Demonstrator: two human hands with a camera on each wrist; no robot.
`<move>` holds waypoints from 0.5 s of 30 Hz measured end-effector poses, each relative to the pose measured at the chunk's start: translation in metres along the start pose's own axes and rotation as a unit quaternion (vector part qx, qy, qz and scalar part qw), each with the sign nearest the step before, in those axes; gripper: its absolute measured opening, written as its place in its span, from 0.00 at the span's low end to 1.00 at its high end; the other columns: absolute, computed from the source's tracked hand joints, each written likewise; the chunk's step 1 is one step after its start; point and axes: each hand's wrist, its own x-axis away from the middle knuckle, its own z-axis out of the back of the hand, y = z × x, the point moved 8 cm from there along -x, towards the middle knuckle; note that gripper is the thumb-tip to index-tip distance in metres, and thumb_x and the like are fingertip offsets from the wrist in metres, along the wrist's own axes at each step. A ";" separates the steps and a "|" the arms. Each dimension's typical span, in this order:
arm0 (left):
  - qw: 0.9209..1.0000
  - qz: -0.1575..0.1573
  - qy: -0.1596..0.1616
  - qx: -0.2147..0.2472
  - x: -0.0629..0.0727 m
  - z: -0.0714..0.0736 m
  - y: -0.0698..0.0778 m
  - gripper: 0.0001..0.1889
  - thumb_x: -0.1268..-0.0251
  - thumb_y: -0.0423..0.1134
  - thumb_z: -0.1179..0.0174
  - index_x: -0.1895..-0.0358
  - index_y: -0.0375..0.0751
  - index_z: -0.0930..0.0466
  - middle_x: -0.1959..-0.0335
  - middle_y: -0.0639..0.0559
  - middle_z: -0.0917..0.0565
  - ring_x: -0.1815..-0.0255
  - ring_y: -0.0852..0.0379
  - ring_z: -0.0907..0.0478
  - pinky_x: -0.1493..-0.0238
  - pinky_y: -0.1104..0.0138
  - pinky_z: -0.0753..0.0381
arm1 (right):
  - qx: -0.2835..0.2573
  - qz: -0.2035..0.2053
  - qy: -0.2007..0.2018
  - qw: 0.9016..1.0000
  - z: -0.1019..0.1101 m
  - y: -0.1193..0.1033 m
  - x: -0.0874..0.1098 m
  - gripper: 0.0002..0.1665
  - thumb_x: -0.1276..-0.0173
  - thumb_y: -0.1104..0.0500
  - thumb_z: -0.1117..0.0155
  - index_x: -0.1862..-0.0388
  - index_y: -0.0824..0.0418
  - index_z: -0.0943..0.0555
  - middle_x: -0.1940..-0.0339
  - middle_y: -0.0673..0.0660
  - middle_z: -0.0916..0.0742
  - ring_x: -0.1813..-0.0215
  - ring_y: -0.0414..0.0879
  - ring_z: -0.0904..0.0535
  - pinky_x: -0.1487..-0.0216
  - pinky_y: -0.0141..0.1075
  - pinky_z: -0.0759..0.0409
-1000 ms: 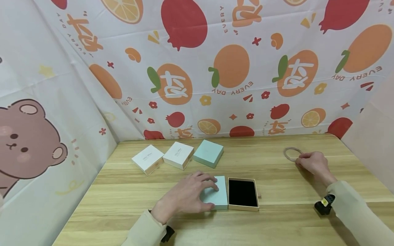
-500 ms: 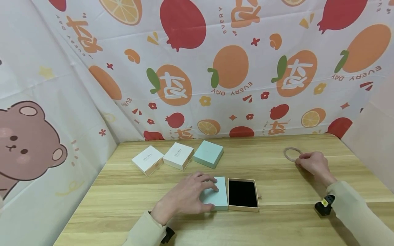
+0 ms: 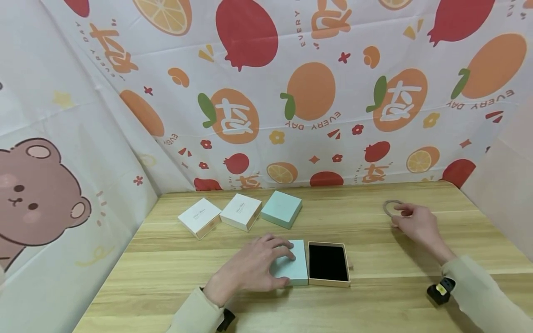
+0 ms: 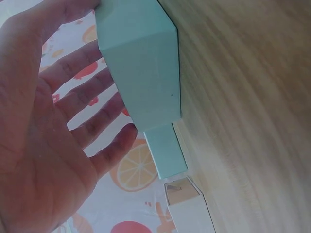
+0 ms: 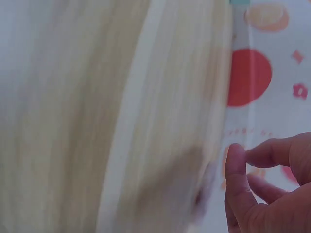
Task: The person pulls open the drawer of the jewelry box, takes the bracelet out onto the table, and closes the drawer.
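My left hand (image 3: 260, 263) lies with spread, relaxed fingers over a closed light turquoise box (image 3: 296, 266), the fingertips at its top. In the left wrist view the hand's fingers (image 4: 75, 63) extend straight along that box (image 4: 146, 73). Against the box's right side stands an open tan box (image 3: 333, 283) with a black lining. At the far right my right hand (image 3: 418, 226) hovers over a thin greyish ring (image 3: 386, 209) on the table, thumb and forefinger parted a little. In the right wrist view the ring is blurred beyond the loosely bent fingers (image 5: 238, 170).
Toward the back left stand two white boxes (image 3: 200, 215) (image 3: 241, 209) and another turquoise box (image 3: 281, 207), close together in a row. A fruit-print cloth (image 3: 270, 101) hangs at the wooden table's (image 3: 374, 305) back edge. Another cloth (image 3: 104, 166) hangs at the left.
My right hand has shifted slightly left over the ring, and its thumb and forefinger have come apart. The left hand and the boxes have stayed put.
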 end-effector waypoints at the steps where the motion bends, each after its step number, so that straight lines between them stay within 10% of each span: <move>1: 1.000 0.001 0.000 0.000 0.000 0.000 0.000 0.22 0.42 0.60 0.33 0.46 0.60 0.16 0.33 0.60 0.21 0.30 0.52 0.27 0.32 0.51 0.24 | -0.006 0.010 -0.010 1.000 -0.003 -0.006 0.003 0.25 0.36 0.61 0.34 0.42 0.72 0.18 0.54 0.68 0.16 0.62 0.47 0.15 0.68 0.32 0.21; 15: 1.000 -0.004 0.008 -0.004 0.003 -0.002 -0.001 0.23 0.41 0.60 0.34 0.43 0.60 0.17 0.32 0.61 0.21 0.29 0.53 0.28 0.31 0.50 0.25 | -0.149 0.054 -0.236 0.959 -0.059 -0.059 0.063 0.20 0.29 0.64 0.37 0.42 0.73 0.20 0.59 0.61 0.15 0.66 0.46 0.16 0.68 0.37 0.12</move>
